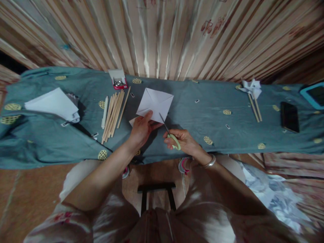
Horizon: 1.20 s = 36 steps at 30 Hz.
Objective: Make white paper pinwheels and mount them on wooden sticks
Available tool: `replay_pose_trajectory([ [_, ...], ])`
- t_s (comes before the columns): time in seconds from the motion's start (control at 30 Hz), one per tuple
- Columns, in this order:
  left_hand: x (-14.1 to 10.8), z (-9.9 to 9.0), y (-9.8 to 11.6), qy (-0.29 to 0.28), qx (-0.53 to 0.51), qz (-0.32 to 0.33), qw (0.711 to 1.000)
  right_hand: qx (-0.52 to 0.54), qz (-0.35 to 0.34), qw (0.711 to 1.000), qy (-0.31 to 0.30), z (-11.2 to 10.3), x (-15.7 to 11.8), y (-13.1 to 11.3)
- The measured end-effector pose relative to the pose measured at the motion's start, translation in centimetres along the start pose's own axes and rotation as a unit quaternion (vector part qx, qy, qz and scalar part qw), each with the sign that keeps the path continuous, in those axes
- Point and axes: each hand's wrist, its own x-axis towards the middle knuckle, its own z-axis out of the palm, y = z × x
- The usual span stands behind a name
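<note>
A white square of paper [157, 102] with diagonal creases is held at its near edge by my left hand [141, 128], thumb on top and fingers beneath. Part of another paper piece [132, 121] shows beside that hand, under the square. My right hand [182, 140] grips the pale green handles of the scissors [174, 142]. The dark blades lie over the square's near right corner; whether they are apart is too small to tell.
Wooden sticks [113, 116], white sticks [105, 111] and a small red box of metal pins [119, 82] lie left of the paper. Stacked paper [54, 104] is farther left. Paper pinwheels on sticks [253, 91], a phone [290, 117] and a blue-framed device [315, 95] lie right.
</note>
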Motion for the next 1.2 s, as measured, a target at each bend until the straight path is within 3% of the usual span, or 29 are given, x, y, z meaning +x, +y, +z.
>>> replay_pose_trajectory([
  [0.4,-0.06,-0.64,-0.64,-0.04,0.024,0.001,0.999,-0.007,-0.02,1.0,0.005,0.04,-0.05,-0.25],
  [0.93,-0.14,-0.33,-0.44,-0.022,0.019,-0.007,1.0,-0.01,-0.008,1.0,0.024,-0.08,0.04,-0.2],
  [1.2,-0.54,-0.51,-0.75,-0.06,0.066,0.007,0.996,-0.012,-0.019,0.999,0.031,-0.24,0.1,-0.02],
])
